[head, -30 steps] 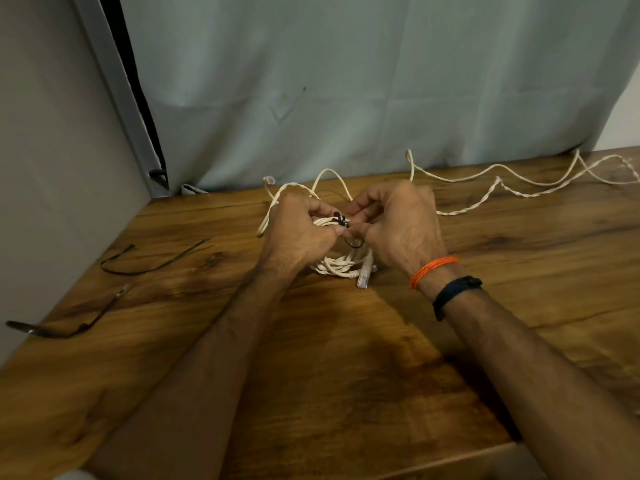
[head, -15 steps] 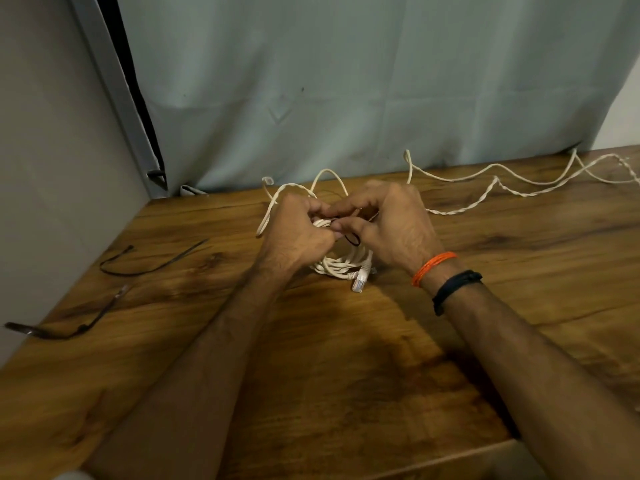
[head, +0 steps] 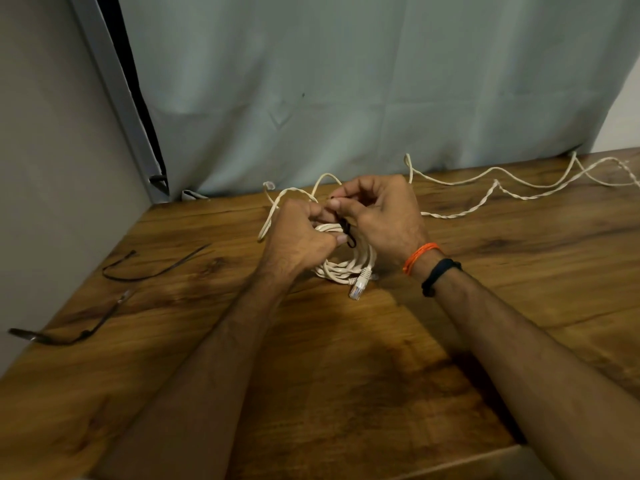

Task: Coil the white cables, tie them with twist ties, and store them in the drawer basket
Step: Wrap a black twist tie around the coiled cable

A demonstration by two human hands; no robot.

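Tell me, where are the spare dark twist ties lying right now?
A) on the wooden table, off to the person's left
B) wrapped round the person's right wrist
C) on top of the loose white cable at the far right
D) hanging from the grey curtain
A: two spare dark twist ties lie flat on the wooden table, to the left of the left hand, apart from every cable.
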